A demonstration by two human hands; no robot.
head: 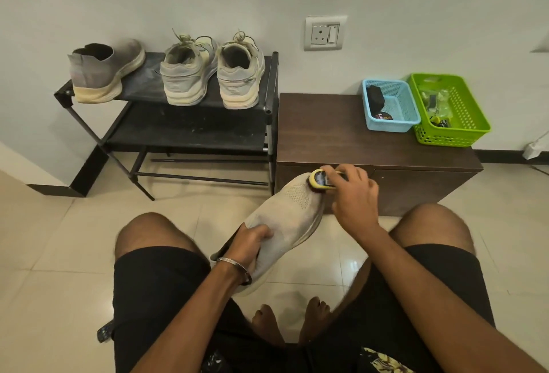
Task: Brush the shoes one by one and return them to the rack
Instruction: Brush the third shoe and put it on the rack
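A grey knit slip-on shoe (285, 218) is held between my knees, toe pointing away. My left hand (251, 242) grips it at the collar, fingers curled over the opening. My right hand (353, 194) holds a yellow brush (320, 179), whose bristles press on the toe of the shoe. The black shoe rack (184, 132) stands against the wall at the left. Its top shelf carries the matching grey slip-on (104, 72) and a pair of pale laced sneakers (212, 72).
A low brown cabinet (341, 141) stands right of the rack, just beyond the shoe. On it are a blue basket (395, 123) and a green basket (454, 132) with small items. A wall socket (325, 33) is above. Tiled floor lies all around.
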